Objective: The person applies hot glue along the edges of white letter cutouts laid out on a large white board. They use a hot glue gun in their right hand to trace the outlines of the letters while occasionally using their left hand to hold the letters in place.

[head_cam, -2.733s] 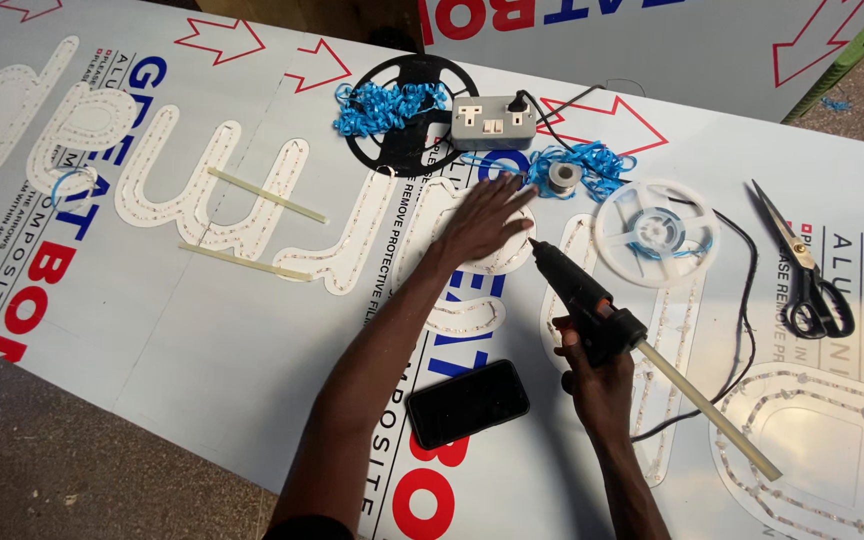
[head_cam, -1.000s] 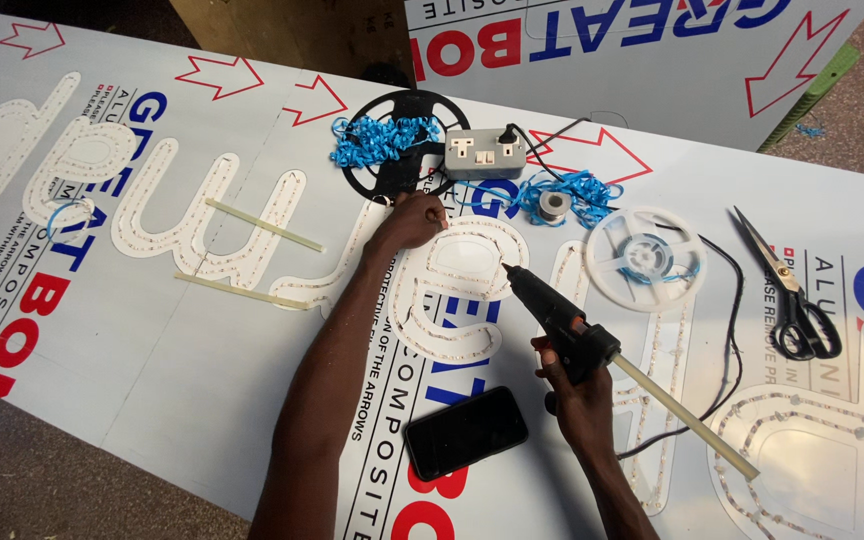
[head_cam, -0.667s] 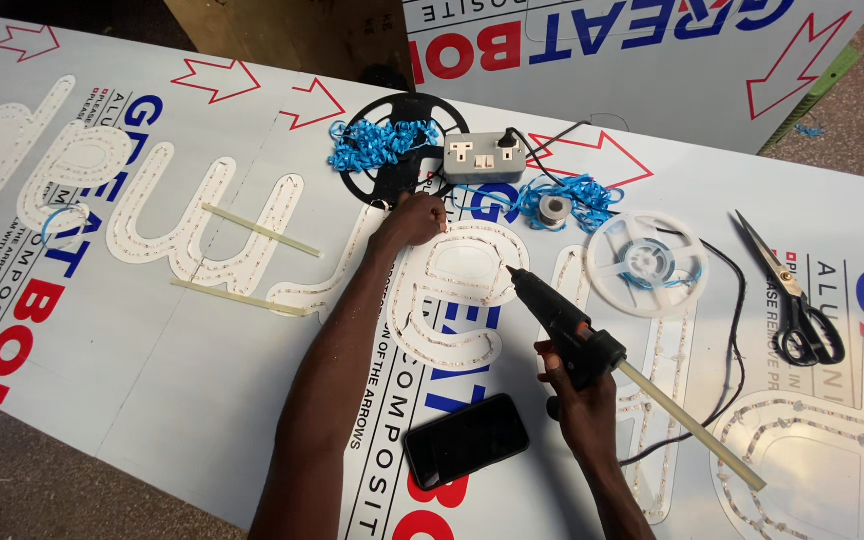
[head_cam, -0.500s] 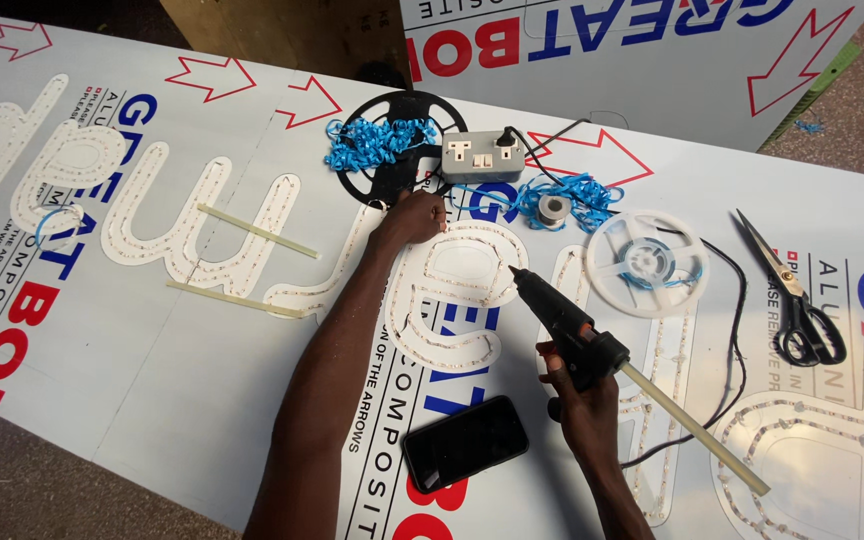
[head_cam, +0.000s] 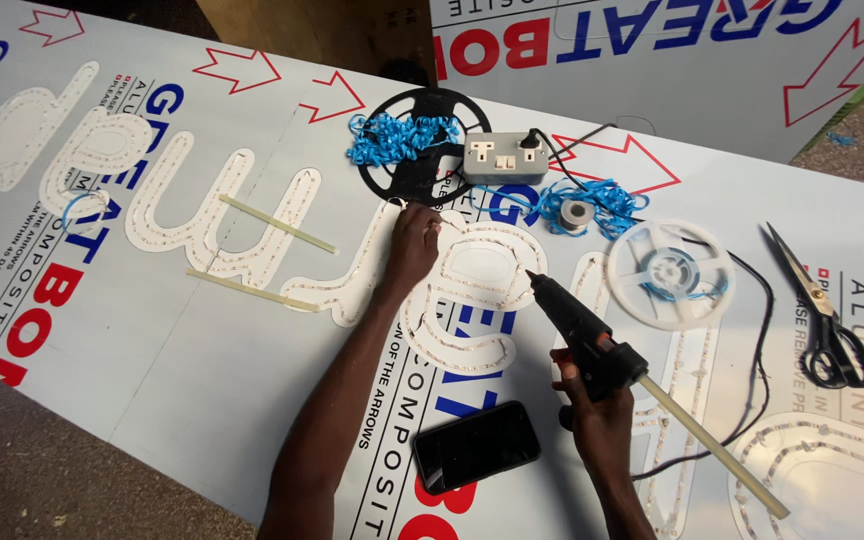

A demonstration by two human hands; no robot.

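My right hand (head_cam: pixel 592 420) grips a black hot glue gun (head_cam: pixel 580 325) with a long pale glue stick sticking out behind it; the nozzle points up-left at the edge of a white looped sign letter (head_cam: pixel 472 290). My left hand (head_cam: pixel 412 245) presses flat on the top left of that letter, fingers at a strip of small lights running along it. More white cut-out letters (head_cam: pixel 202 230) lie to the left on the big printed panel (head_cam: pixel 152 400).
A black phone (head_cam: pixel 476 446) lies by my right wrist. Two loose glue sticks (head_cam: pixel 277 223) rest on the left letters. Behind are a black reel with blue film (head_cam: pixel 412 140), a grey socket box (head_cam: pixel 499 157), a white reel (head_cam: pixel 669 272), black scissors (head_cam: pixel 824 315) and a black cable (head_cam: pixel 757 370).
My left hand has slid up and left from the letter's middle to its top edge. The glue gun has stayed beside the letter, nozzle now near its right rim.
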